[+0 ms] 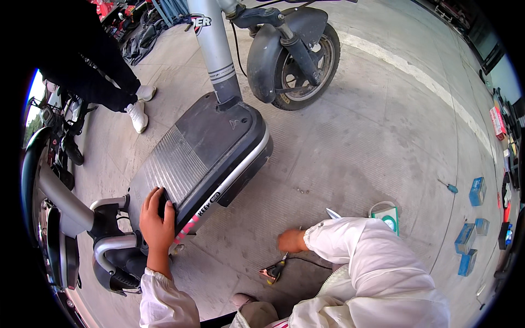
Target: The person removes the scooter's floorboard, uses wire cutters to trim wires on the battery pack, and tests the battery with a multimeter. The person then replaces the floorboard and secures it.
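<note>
A grey and black electric scooter (216, 142) stands in front of me, its ribbed footboard running from lower left to upper right. My left hand (157, 218) rests on the footboard's near edge, fingers stretched over the top and thumb apart. Low over the floor, my right hand (291, 240) is bent inward; its fingers are mostly hidden, and I cannot tell what they hold. Just below it lies a clamp-like tool (273, 270) with copper-coloured jaws and dark and yellow handles, beside a black cable (311, 260). A pointed metal blade (332, 214) shows past my right sleeve.
A white and green box (389, 216) lies beyond my right sleeve. A screwdriver (451, 188) and several blue boxes (477, 191) are on the floor at right. The scooter's front wheel (306, 71) is at the top. Another person's white shoes (138, 116) stand at far left.
</note>
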Available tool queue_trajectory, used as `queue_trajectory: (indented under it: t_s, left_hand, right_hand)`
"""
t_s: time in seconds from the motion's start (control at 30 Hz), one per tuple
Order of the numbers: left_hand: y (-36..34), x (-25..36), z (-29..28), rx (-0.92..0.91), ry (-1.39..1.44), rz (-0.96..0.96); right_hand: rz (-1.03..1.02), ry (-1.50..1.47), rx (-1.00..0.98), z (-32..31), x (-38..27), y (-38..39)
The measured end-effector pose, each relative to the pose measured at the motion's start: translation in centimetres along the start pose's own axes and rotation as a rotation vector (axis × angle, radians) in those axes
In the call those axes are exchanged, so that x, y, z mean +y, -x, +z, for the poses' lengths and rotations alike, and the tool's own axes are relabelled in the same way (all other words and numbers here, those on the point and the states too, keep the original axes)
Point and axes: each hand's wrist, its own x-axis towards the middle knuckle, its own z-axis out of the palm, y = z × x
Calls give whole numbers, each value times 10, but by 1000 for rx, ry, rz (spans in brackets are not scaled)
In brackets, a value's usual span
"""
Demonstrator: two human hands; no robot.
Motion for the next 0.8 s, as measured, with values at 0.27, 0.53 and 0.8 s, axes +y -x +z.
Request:
queue_trajectory:
  t_s: [0.27, 0.53, 0.8]
  left_hand:
    - [1, -1, 4, 8, 14, 20]
    - [2, -3, 4, 37, 70, 5]
    - [43, 88, 21, -436, 550, 109]
  right_hand:
    - [583, -223, 352, -39, 51, 101]
    - [660, -467, 338, -15, 40, 92]
    - [170, -1422, 898, -137, -23, 110]
